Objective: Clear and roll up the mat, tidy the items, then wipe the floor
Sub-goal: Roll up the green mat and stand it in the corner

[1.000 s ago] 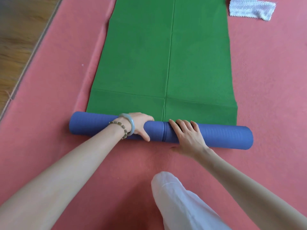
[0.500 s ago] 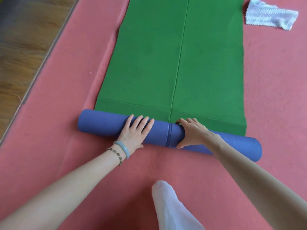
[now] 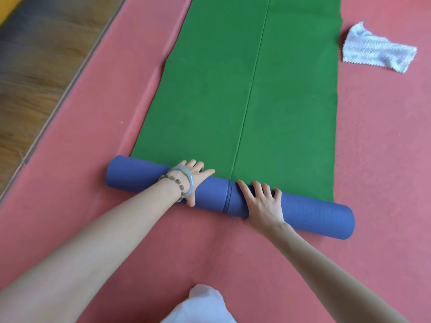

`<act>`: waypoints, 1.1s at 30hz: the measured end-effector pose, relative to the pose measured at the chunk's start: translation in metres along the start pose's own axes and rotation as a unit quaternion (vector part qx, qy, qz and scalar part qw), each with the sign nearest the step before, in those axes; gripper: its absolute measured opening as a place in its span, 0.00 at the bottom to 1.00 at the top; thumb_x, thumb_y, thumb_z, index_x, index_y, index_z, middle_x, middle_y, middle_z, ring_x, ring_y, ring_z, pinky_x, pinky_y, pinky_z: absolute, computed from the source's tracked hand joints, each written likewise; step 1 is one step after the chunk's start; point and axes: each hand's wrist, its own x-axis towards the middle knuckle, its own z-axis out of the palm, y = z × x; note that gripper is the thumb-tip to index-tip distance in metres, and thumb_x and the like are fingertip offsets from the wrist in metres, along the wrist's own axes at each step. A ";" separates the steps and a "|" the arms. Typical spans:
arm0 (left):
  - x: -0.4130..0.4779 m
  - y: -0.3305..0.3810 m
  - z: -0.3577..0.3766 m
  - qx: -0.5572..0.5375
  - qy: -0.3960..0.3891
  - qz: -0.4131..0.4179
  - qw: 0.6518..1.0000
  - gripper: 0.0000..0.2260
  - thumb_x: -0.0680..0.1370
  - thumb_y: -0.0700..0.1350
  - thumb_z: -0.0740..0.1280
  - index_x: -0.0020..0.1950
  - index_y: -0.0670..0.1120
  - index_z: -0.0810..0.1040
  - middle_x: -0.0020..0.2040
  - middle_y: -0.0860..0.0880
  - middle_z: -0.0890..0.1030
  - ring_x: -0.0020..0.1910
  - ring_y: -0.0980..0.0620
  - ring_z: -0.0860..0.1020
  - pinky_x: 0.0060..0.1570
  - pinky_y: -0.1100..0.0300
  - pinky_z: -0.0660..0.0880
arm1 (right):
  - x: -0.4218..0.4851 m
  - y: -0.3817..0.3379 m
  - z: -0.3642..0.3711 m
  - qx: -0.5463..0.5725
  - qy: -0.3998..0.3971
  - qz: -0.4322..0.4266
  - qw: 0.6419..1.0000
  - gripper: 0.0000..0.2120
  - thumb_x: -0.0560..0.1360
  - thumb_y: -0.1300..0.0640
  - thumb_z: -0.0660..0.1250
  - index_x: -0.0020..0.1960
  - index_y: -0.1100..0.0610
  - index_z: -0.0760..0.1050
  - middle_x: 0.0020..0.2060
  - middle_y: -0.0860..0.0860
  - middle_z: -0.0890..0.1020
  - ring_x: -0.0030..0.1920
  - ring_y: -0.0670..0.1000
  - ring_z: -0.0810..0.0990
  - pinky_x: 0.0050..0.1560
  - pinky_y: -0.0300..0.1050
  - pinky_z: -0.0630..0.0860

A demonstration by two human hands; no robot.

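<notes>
One mat (image 3: 268, 101), green side up, lies flat on the red carpet (image 3: 384, 159) and runs away from the person. Its near end is wound into a blue roll (image 3: 314, 215) that lies crosswise on the carpet. Left hand (image 3: 196, 180) wraps the roll left of its middle seam (image 3: 229, 197), fingers over the far side, thumb on the near side. Right hand (image 3: 261, 201) lies on top just right of the seam, fingers spread over the roll, pressing, not closed round it. Hands apart, seam between them. Left wrist has a pale bangle (image 3: 190, 183) and a bead bracelet (image 3: 172, 180). White-clad knee (image 3: 205, 304) at bottom edge, apart from the roll. Crumpled white cloth (image 3: 377, 52) on the carpet, near the mat's right edge, not touching it. Wood floor (image 3: 35, 78) at left, beyond the carpet.
</notes>
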 end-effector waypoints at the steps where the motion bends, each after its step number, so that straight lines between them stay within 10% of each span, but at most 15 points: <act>1: -0.003 0.004 0.001 0.005 0.026 0.001 1.000 0.52 0.63 0.54 0.75 0.76 0.52 0.43 0.69 0.46 0.61 0.65 0.46 0.63 0.64 0.52 0.61 | 0.007 0.003 -0.003 0.005 -0.018 -0.001 1.000 0.49 0.51 0.47 0.76 0.68 0.48 0.60 0.53 0.54 0.75 0.50 0.58 0.75 0.49 0.56 0.70; 9: -0.015 0.020 0.023 0.000 0.146 -0.058 0.988 0.47 0.69 0.54 0.71 0.76 0.49 0.41 0.76 0.44 0.48 0.74 0.44 0.51 0.72 0.45 0.44 | 0.042 0.022 -0.029 0.064 -0.162 -0.033 0.984 0.47 0.55 0.43 0.74 0.70 0.44 0.56 0.58 0.52 0.70 0.59 0.56 0.70 0.55 0.56 0.67; 16: 0.006 0.014 0.029 0.045 0.255 -0.010 0.966 0.55 0.47 0.63 0.79 0.68 0.46 0.61 0.59 0.45 0.76 0.57 0.44 0.75 0.60 0.45 0.70 | 0.089 0.043 -0.046 0.130 -0.291 -0.019 0.948 0.46 0.54 0.42 0.77 0.69 0.43 0.63 0.56 0.53 0.67 0.59 0.56 0.66 0.58 0.50 0.68; 23: 0.043 -0.016 -0.024 -0.025 0.134 0.057 0.989 0.43 0.61 0.60 0.73 0.70 0.51 0.57 0.63 0.49 0.68 0.59 0.47 0.70 0.58 0.50 0.69 | 0.058 0.048 -0.052 0.076 -0.076 -0.023 0.994 0.47 0.61 0.44 0.73 0.75 0.47 0.54 0.68 0.55 0.64 0.68 0.58 0.62 0.70 0.55 0.54; 28: 0.082 -0.043 -0.070 -0.133 -0.074 0.080 0.985 0.47 0.58 0.60 0.77 0.71 0.53 0.57 0.63 0.49 0.69 0.60 0.47 0.71 0.58 0.49 0.72 | 0.052 0.025 -0.025 0.009 0.029 0.000 1.000 0.58 0.47 0.43 0.77 0.73 0.50 0.58 0.66 0.61 0.71 0.66 0.61 0.70 0.66 0.64 0.60; 33: 0.073 -0.060 -0.084 -0.052 0.074 0.116 0.989 0.43 0.65 0.66 0.69 0.73 0.50 0.56 0.69 0.49 0.63 0.67 0.47 0.64 0.65 0.51 0.64 | 0.095 0.038 -0.035 -0.001 0.004 0.029 1.000 0.53 0.47 0.45 0.76 0.70 0.48 0.60 0.57 0.54 0.76 0.56 0.58 0.76 0.60 0.60 0.69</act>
